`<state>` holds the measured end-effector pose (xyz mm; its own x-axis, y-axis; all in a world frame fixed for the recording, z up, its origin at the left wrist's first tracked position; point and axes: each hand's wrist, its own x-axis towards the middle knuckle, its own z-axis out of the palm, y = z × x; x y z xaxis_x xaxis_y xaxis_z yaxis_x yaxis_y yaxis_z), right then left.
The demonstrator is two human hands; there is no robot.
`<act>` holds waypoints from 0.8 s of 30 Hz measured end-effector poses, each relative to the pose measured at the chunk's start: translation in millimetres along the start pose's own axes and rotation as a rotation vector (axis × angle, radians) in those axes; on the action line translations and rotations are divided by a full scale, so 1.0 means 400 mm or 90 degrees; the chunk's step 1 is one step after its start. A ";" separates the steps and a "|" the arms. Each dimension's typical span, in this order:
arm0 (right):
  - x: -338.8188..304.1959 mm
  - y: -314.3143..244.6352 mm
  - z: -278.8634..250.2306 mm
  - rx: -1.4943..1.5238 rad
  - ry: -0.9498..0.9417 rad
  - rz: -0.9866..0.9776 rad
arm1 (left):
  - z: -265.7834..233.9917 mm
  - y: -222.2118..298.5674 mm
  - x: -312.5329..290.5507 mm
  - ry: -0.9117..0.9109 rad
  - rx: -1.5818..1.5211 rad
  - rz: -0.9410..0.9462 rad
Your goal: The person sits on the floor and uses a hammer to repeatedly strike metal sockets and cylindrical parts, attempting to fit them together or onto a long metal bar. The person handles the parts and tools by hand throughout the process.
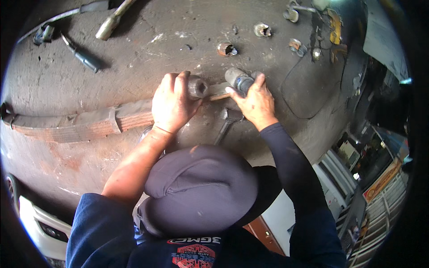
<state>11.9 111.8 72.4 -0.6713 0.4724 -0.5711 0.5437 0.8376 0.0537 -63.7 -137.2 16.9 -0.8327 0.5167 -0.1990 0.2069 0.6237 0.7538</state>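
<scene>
Bare-skinned, my left hand (170, 102) is closed around a thick grey metal cylinder (198, 87) with a dark hole in its end. It sits over a rusty leaf spring (89, 127), which runs left from under the hand and has a clamp band round it. My right hand (258, 102), below a dark sleeve, grips a stubby cylindrical piece (237, 79) with a grey, worn end and a dark blue middle. The two cylinders are apart, with a narrow end of the spring between them. Whether my left palm also touches the spring is hidden.
Two broken metal rings (227, 49) (262, 30) lie beyond my hands. A dark-handled tool (85, 59) and a metal bar (111, 24) are at far left. A T-shaped metal tool (230, 115) lies close by. Grey cloth (201, 192) bulges between my arms; a white car (42, 228) stands lower left.
</scene>
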 end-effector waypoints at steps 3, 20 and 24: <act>0.002 -0.006 0.048 -0.038 0.136 -0.060 | -0.001 0.008 0.005 -0.008 0.007 -0.008; -0.381 0.126 0.381 0.513 0.227 0.461 | 0.036 0.018 0.033 -0.029 -0.218 0.025; -0.522 0.045 0.579 0.481 0.060 0.362 | 0.081 0.154 0.088 -0.141 -0.297 0.208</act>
<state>278.7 -35.3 2.8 -0.2251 0.8024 -0.5527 0.9615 0.0912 -0.2592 -63.7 -61.4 36.0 -0.6276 0.7786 0.0007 0.1447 0.1158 0.9827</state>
